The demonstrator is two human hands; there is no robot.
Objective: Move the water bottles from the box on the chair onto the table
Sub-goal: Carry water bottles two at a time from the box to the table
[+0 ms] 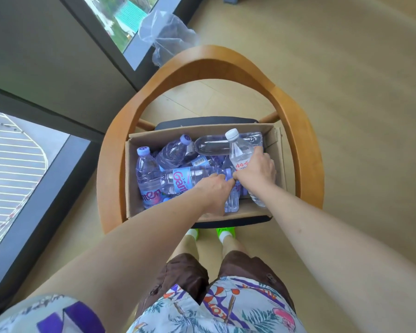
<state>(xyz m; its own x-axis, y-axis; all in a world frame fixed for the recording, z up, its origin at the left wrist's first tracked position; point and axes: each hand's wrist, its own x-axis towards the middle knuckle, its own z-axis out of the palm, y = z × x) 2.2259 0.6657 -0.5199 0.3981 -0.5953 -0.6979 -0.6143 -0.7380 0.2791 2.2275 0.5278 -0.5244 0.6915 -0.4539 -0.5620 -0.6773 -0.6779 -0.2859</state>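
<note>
Bottles fill the cardboard box (132,169) that sits on the wooden chair (305,150). The person stands in front of the chair and reaches down into the box with both arms.

The right hand (257,170) is wrapped around a clear bottle with a white cap (238,150). That bottle stands almost upright, tipped a little, with its cap pointing up and away from the person. It has a red label with Chinese writing, and I cannot read all of it because the fingers cover part.

The left hand (214,188) is closed near the cap end of a bottle with a blue label (183,180). This bottle lies flat on top of the pile. Its long side runs left to right, and its cap end points right, toward both hands. The label reads "Gan" and then the hand hides the rest. I cannot tell if the fingers hold it tight or just touch it.

The two hands are touching each other, or very nearly, in the middle of the box.

More bottles with purple caps (143,151) lie and lean in the box, and one clear bottle (216,144) lies across the back. A barcode shows on one of them.

I see no table from here, so I think it is off to the side or behind. Both bottles would need to be lifted up and out over the box wall first.
</note>
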